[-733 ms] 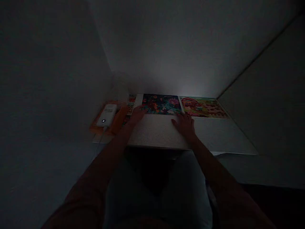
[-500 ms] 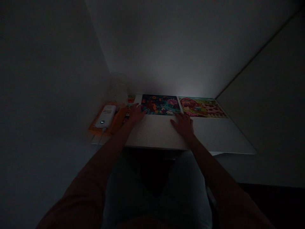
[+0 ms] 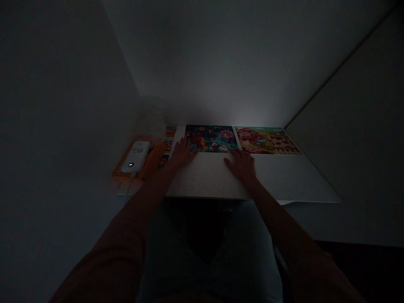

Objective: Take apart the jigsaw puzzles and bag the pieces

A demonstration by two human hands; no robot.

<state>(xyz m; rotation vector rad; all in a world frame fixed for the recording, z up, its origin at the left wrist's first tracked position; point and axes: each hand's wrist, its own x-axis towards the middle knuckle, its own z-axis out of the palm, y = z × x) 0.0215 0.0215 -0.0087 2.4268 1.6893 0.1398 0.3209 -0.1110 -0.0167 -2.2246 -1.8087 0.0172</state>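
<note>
In dim light a dark, colourful picture sheet lies flat at the back of the white table. My left hand rests palm down at the sheet's left lower corner, fingers spread and holding nothing. My right hand lies flat near the lower right corner, its fingertips at the sheet's edge and its thumb stretched out to the left. Right of that sheet is a second picture with a red barn and a fence. Whether the sheets are jigsaw puzzles or prints I cannot tell.
On the left a white power bank with a cable lies on an orange box or packet. Beside it are small picture pieces and a crumpled clear bag. Walls close in the back and both sides.
My left hand has shifted slightly right, its fingers now more stretched and spread. My right hand has hardly moved. The view has tilted a little, so the left side sits slightly further left.
</note>
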